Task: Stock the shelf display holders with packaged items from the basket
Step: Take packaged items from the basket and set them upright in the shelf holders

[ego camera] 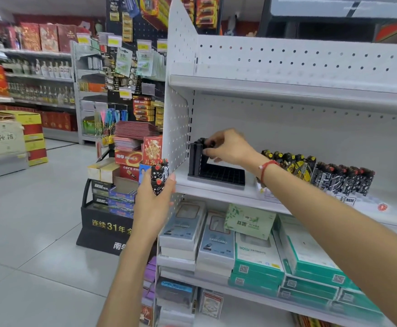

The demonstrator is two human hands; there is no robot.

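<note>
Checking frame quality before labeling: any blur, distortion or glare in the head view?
Head view: wide-angle bending, the shelf edges bow; even store lighting, soft shadows, no strong glare; right hand at the black holder slightly soft; left hand and its patterned items fairly clear; far aisle and lower right boxes smeared.

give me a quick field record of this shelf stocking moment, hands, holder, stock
left hand: left hand grips a bundle of black-and-white lighters, short of the shelf
right hand: right hand pinches a black lighter at the black display holder
holder state: a few black lighters at its left end, other slots bare
shelf: white middle shelf, holder at its left end
neighbouring stock: rows of yellow-black and black-and-white lighters to the right
basket: not in view
</note>
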